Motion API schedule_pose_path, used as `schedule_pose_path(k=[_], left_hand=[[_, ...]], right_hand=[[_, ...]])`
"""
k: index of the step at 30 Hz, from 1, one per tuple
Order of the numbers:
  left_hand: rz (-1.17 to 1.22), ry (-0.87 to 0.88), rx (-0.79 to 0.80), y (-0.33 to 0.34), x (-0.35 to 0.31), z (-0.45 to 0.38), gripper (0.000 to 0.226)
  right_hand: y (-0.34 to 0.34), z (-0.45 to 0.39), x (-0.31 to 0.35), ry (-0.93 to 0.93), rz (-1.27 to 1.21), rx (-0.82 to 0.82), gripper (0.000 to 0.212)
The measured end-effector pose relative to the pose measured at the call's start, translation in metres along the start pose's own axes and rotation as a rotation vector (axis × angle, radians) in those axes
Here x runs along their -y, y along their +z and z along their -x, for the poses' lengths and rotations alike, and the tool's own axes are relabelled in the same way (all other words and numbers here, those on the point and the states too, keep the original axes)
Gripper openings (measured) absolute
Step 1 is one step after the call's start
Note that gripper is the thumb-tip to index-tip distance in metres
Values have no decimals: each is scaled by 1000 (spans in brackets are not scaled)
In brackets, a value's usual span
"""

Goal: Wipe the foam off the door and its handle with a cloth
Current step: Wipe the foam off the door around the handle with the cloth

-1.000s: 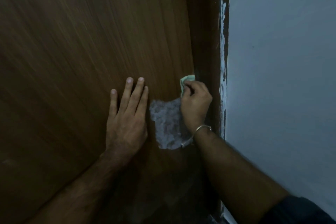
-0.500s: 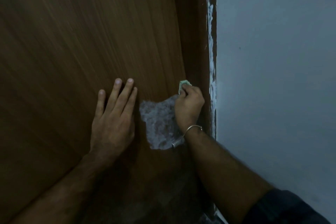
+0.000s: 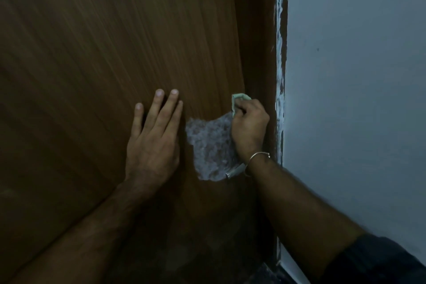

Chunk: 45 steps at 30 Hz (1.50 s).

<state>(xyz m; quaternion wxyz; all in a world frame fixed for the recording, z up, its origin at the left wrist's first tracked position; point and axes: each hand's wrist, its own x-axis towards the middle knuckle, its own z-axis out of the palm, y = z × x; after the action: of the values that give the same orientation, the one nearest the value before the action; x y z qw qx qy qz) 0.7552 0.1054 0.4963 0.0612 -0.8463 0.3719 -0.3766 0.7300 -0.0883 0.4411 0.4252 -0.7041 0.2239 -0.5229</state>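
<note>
Against the brown wood-grain door [image 3: 115, 53], with flat, empty left hand [image 3: 153, 143] bracing, press the pale green cloth [image 3: 238, 100] clenched in the right hand [image 3: 250, 129] firmly down across the adjacent white foam patch [image 3: 211, 147]
</note>
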Motion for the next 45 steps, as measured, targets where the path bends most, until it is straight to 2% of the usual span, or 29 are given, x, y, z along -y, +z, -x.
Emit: schedule_pose_path(k=[2, 5, 9, 13, 16, 17, 20, 24, 27, 31, 35, 39, 40, 43, 45], left_hand=[[7, 0, -3, 1, 0, 1, 77], [-4, -4, -11, 2, -1, 0, 76], [-3, -17, -24, 5, 0, 2, 71], [3, -27, -58, 13, 0, 10, 73], [32, -52, -53, 21, 1, 20, 79], [28, -56, -60, 24, 1, 25, 77], [14, -64, -88, 32, -2, 31, 75], [39, -94, -113, 42, -11, 31, 78], [17, -90, -141, 49, -15, 32, 74], [11, -109, -180, 55, -18, 31, 74], [-20, -85, -211, 60, -17, 30, 78], [-25, -79, -227, 60, -15, 32, 76], [-30, -72, -225, 59, -14, 33, 75], [-44, -39, -211, 56, -10, 35, 73], [-30, -30, -203, 57, -10, 38, 72]], right_hand=[[-1, -3, 1, -57, 5, 9, 23], [-2, -6, 7, -11, 32, -20, 24], [3, 27, 28, -367, 38, 156, 24], [16, 33, 50, -253, -55, 39, 23], [25, 60, 53, -379, -62, 169, 21], [24, 60, 49, -335, -82, 166, 20], [22, 42, 42, -139, -136, 3, 18], [18, 62, 28, -319, -70, 169, 18], [16, 46, 9, -165, -89, 32, 18], [23, 61, 8, -416, -78, 142, 21], [28, 46, 4, -362, -107, -15, 18], [33, 75, 5, -529, -64, 124, 19], [30, 76, 1, -520, -69, 123, 18], [34, 59, 3, -392, -115, -18, 16], [40, 69, 13, -434, -94, 24, 18]])
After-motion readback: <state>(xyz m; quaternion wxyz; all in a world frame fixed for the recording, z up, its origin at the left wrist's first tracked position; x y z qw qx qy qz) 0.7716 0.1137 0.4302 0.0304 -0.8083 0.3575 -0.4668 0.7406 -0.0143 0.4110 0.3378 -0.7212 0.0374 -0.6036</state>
